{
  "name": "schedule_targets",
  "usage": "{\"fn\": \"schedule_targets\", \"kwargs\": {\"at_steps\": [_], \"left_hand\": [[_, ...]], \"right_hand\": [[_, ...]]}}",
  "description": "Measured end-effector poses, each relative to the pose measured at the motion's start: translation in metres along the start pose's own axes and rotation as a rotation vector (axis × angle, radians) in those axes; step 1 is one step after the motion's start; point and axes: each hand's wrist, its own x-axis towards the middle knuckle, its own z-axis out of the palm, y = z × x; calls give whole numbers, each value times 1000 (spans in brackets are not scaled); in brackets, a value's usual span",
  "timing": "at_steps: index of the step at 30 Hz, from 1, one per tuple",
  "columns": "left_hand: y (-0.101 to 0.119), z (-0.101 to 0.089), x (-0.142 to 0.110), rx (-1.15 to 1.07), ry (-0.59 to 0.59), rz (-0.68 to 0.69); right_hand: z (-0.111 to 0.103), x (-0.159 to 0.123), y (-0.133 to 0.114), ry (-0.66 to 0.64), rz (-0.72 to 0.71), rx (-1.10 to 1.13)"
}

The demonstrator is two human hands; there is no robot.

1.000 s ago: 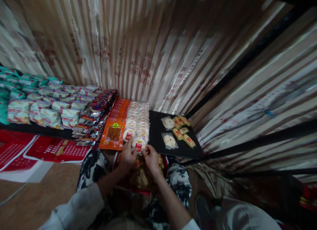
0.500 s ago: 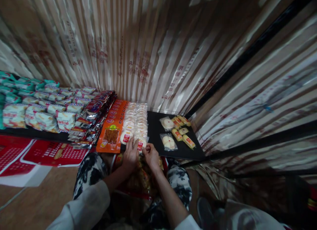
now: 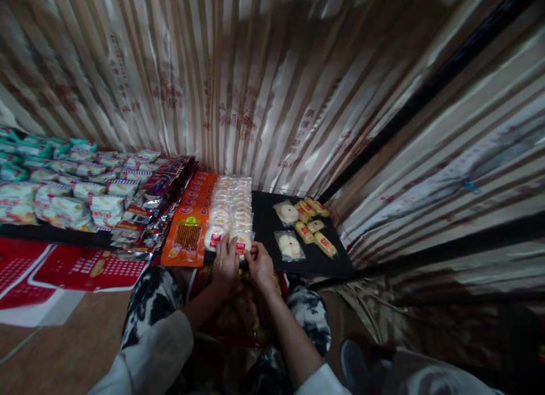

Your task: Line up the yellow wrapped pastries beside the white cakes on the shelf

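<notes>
Two columns of clear-wrapped white round crackers (image 3: 232, 199) lie overlapping on the black board. At the front end of the right-hand column sits a cracker packet (image 3: 243, 243) with a red label. My left hand (image 3: 225, 263) has its fingers closed on that packet's left front edge, close beside the neighbouring column's front packet (image 3: 213, 238). My right hand (image 3: 259, 264) pinches the packet's right front corner between thumb and fingers. The fingertips partly cover the packet's near edge. Below both hands, a red-edged container (image 3: 193, 284) holds yellow-wrapped packets, largely hidden by my forearms.
An orange snack bag (image 3: 187, 233) lies left of the crackers, beside stacked dark red packets (image 3: 159, 188) and rows of white snack bags (image 3: 106, 210). On the right, loose white cracker packets (image 3: 289, 246) and yellow-wrapped snacks (image 3: 325, 243) rest on the black board (image 3: 266, 213). A corrugated sheet wall (image 3: 264, 100) stands behind.
Both hands stay at the front cracker packet with only slight finger shifts. The view has moved a little, so the items on the left appear slightly further left and lower.
</notes>
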Motion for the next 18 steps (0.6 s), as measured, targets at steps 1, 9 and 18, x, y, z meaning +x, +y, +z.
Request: {"fn": "schedule_targets", "kwargs": {"at_steps": [1,9,18], "left_hand": [[1,0,0,6,8,3],[0,9,-2,13,75,20],[-1,2,-11,-16,40,65]], "right_hand": [[0,0,0,-1,-5,3],[0,-1,2,-6,-19,-10],[-52,8,49,361,-166,-270]]}}
